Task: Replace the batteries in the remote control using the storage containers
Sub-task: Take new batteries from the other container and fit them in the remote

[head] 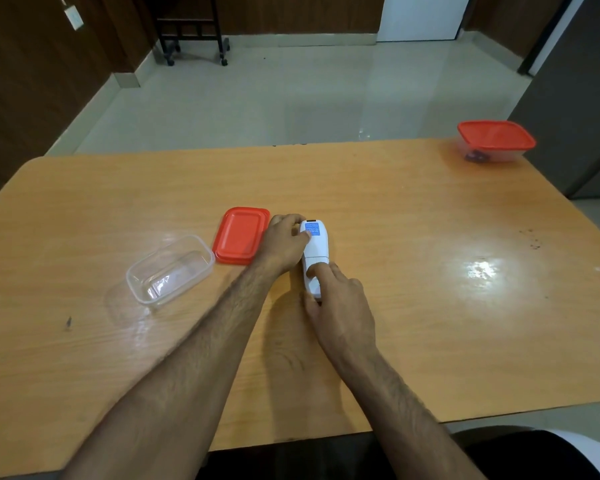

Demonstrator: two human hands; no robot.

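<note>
Table (pixel 395 209): wood-grain top, broad bare room right of centre and toward the near edge. Closed tub (pixel 496 142): red lid on, dark contents, far right corner, well apart from both hands. Open tub (pixel 168 270): clear, nothing visible inside, left of centre. Lid (pixel 241 234): red, flat, between open tub and remote. Remote (pixel 314 254): white, face down at centre, long axis running away from the person, battery cover at the near end. Left hand (pixel 284 242): fingers curled round the far end, steadying. Right hand (pixel 340 299): nearer the cover, forefinger pressing on it, thumb at the near tip; cover likely slides toward the person.
</note>
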